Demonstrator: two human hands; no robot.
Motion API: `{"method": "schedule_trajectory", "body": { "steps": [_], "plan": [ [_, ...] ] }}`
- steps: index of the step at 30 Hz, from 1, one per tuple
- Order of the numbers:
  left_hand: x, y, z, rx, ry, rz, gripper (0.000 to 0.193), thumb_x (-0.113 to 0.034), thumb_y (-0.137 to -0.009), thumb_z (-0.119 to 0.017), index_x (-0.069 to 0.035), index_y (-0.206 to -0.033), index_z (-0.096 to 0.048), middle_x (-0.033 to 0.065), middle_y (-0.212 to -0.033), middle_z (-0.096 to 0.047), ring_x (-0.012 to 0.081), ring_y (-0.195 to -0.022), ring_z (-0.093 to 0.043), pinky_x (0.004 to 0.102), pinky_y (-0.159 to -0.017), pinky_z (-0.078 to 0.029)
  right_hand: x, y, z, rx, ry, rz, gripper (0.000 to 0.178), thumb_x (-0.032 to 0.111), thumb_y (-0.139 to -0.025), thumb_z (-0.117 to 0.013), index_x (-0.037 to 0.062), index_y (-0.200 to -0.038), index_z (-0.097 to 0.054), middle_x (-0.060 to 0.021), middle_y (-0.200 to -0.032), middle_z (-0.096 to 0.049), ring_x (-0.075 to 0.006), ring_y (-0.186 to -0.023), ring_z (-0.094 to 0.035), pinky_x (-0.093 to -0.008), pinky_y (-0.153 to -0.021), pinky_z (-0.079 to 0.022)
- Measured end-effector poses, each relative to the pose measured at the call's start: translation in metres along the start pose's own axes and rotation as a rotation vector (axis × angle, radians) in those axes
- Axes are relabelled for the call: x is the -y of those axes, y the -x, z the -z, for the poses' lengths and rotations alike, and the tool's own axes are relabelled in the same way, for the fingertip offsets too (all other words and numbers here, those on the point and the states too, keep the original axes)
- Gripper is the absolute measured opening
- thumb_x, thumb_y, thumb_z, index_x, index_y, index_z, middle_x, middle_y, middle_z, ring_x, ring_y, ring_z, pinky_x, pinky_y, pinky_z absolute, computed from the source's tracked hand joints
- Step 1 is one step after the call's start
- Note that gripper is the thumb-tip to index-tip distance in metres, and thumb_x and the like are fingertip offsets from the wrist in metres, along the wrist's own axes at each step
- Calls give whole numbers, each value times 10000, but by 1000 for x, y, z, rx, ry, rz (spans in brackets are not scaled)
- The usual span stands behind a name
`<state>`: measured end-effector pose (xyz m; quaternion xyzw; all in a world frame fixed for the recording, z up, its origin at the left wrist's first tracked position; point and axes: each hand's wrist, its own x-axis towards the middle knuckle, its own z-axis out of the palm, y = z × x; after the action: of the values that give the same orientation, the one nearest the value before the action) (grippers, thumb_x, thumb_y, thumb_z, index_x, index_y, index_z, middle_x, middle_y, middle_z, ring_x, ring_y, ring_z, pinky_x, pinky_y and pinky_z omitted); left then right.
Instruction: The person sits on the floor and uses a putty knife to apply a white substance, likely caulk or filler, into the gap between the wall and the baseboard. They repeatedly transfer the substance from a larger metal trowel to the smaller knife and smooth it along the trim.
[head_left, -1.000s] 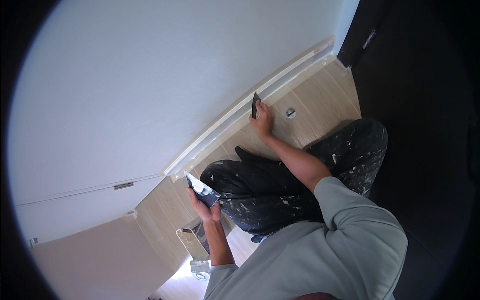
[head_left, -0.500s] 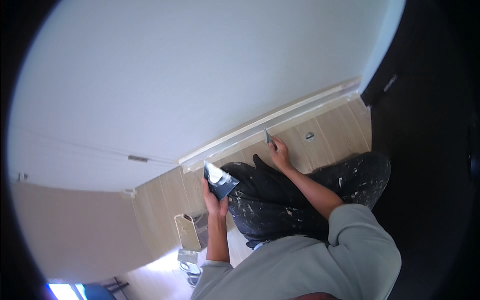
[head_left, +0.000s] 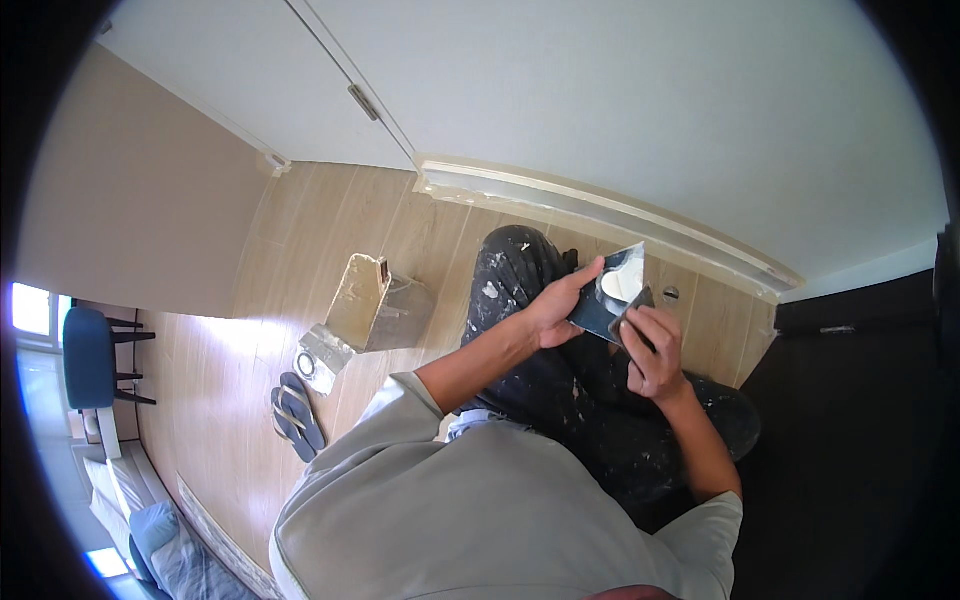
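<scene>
My left hand (head_left: pixel 556 312) is closed around the lower left edge of a dark flat plate (head_left: pixel 592 318), held above my paint-spotted trousers. White filler (head_left: pixel 624 284) lies in a smooth mound on its upper part. From the right, my right hand (head_left: pixel 655 352) grips a small putty knife (head_left: pixel 637 303), whose blade meets the plate beside the filler; my fingers hide most of the handle. Beyond my hands runs the pale skirting (head_left: pixel 590 200) along the foot of the white wall, edged with tape.
An open box-shaped bucket (head_left: pixel 398 312) smeared with filler stands on the wooden floor to my left. Near it lie a roll of tape (head_left: pixel 305 366) and a pair of flip-flops (head_left: pixel 298 415). A round metal floor fitting (head_left: pixel 671 294) is past my right hand; a dark door (head_left: pixel 850 430) stands right.
My view has turned left. My right hand has brought the putty knife from beside the skirting back to the plate, and the two hands are now together.
</scene>
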<state>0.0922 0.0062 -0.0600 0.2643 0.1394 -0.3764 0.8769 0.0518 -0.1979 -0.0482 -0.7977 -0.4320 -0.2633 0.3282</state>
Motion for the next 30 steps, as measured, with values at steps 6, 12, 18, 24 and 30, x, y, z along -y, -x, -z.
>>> {"method": "schedule_trajectory", "body": {
  "steps": [6, 12, 18, 24, 30],
  "plan": [
    [-22, 12, 17, -121, -45, -122, 488, -487, -995, -493, -74, -1241, -580, 75, -1142, -673, 201, -1019, -659, 378, -943, -507, -87, 49, -9, 199, 210, -494, 645, -77, -724, -521, 51, -1355, -542, -177, -1261, -548, -363, -1169, -492, -458, -1036, -376],
    [-45, 32, 84, -274, -155, -425, 471, -421, -1022, -466, -62, -1319, -533, 67, -1233, -641, 202, -1087, -635, 383, -971, -495, -251, 201, -4, -348, 545, -1186, 539, 16, -776, -541, 18, -1315, -554, -202, -1197, -549, -403, -1131, -488, -480, -1006, -389],
    [-40, 36, 91, -344, -151, -493, 448, -427, -998, -525, -84, -1284, -565, 46, -1186, -659, 188, -1054, -638, 352, -931, -502, -289, 214, 28, -446, 679, -1443, 525, 54, -817, -543, 85, -1342, -544, -176, -1242, -534, -394, -1175, -476, -518, -993, -404],
    [-43, 35, 87, -329, -146, -506, 448, -436, -990, -538, -84, -1263, -579, 32, -1189, -660, 187, -1062, -629, 358, -964, -474, -304, 208, 33, -446, 704, -1566, 569, 50, -825, -551, 127, -1387, -510, -160, -1276, -512, -374, -1189, -474, -519, -983, -417],
    [-44, 34, 95, -322, -145, -496, 434, -432, -990, -539, -86, -1245, -592, 34, -1178, -669, 178, -1057, -632, 352, -969, -473, -311, 200, 27, -443, 739, -1572, 594, 35, -813, -565, 123, -1396, -490, -151, -1307, -488, -375, -1199, -468, -527, -979, -421]
  ]
}}
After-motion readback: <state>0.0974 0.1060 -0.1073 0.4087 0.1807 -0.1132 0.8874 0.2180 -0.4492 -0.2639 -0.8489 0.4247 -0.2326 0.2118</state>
